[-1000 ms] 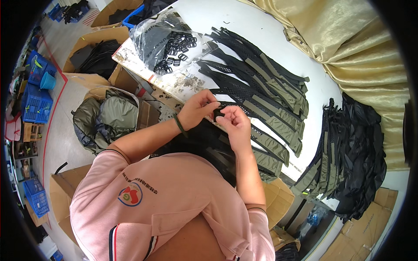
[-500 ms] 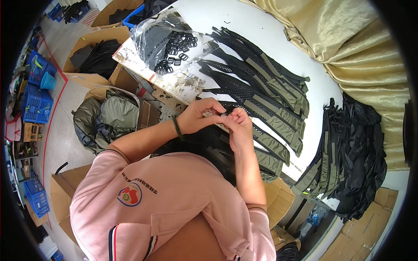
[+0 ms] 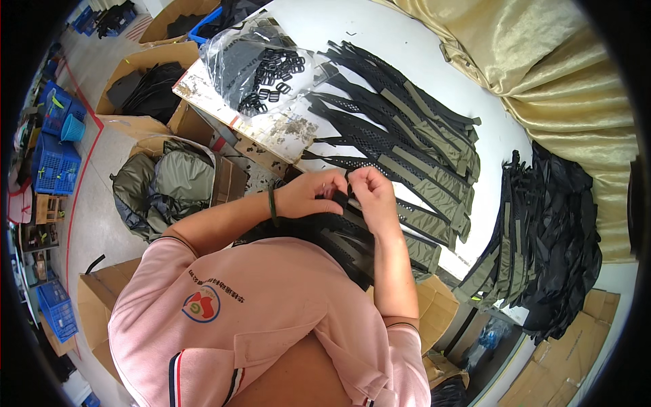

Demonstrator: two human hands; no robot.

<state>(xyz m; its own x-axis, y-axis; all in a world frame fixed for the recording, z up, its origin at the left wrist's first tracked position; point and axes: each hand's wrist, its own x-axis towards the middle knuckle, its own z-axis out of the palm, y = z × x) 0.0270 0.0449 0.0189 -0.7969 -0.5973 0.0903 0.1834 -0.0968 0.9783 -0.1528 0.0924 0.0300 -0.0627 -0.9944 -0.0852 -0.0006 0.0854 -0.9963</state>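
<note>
Hands [image 3: 302,195] pinch a black piece [image 3: 341,199] near the white table [image 3: 400,46], bare along its far edge.

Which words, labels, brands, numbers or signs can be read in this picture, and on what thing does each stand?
I point to the print without copying it out:
Pink shirt: a row of dark characters beside a round badge in red, blue and green.
Clear plastic bag: dark letters, partly lost in its folds.
Brown cardboard at the lower right: a line of dark print, too small to read.
</note>
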